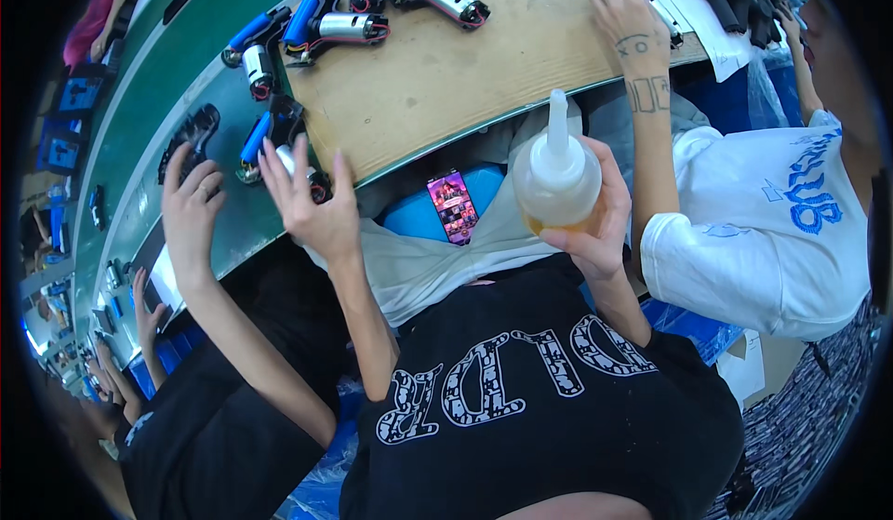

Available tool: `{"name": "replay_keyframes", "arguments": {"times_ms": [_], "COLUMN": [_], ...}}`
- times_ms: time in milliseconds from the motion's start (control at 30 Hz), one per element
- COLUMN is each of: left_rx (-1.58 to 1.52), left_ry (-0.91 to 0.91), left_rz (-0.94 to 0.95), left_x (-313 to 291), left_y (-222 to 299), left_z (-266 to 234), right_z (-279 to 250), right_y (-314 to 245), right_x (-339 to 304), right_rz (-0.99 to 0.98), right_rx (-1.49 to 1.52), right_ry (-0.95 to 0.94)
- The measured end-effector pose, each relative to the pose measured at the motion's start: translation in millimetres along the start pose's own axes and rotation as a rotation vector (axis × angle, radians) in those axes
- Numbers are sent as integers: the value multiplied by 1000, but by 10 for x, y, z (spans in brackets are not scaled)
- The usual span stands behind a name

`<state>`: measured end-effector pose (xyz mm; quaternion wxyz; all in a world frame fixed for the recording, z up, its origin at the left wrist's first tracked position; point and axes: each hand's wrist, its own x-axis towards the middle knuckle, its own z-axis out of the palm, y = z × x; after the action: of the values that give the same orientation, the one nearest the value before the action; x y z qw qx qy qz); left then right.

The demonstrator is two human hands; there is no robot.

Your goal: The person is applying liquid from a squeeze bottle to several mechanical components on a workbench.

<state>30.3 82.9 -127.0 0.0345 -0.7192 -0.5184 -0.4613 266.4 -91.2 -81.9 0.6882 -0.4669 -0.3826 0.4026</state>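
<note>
My right hand [603, 208] is wrapped around a translucent squeeze bottle [558, 178], which stands upright with its nozzle up and has some yellowish liquid low inside. My left hand [321, 218] has its fingers spread, with nothing gripped in them. It reaches over a motor assembly [253, 140] with a blue cylinder, a silver motor and a black holder, lying at the left edge of the cardboard. The fingers partly cover that assembly, so whether they touch it I cannot tell. Several similar motor assemblies [352, 27] lie beyond, along the far left of the board.
A cardboard sheet [446, 83] covers the bench before me, beside a green conveyor belt [139, 92]. A co-worker's hand [193, 208] is at a black part [192, 133] on my left. Another co-worker's hand [634, 32] works at right. A lit phone [453, 206] rests below the bench edge.
</note>
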Motion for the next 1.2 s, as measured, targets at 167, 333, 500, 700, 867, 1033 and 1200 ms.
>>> {"name": "replay_keyframes", "arguments": {"times_ms": [167,333,500,700,867,1033,1200], "left_rx": [-56,-70,-138,-322,-232,-467,-236], "left_ry": [89,123,10,-143,224,-7,-47], "left_rz": [-38,-67,-72,48,-219,-337,-26], "left_x": [-101,-194,-281,-248,-122,-96,-9], "left_y": [-51,161,445,367,101,-333,-456], "left_z": [93,134,127,-69,-281,-222,-278], "right_z": [122,107,150,255,398,447,485], "right_y": [-90,-10,9,30,32,60,86], "right_x": [-18,-63,-44,68,175,267,311], "right_rz": [-18,-23,15,73,50,32,-6], "right_rx": [-43,-95,-18,-101,-253,-312,-393], "right_ry": [-7,-1,-37,-9,-81,-144,-221]}}
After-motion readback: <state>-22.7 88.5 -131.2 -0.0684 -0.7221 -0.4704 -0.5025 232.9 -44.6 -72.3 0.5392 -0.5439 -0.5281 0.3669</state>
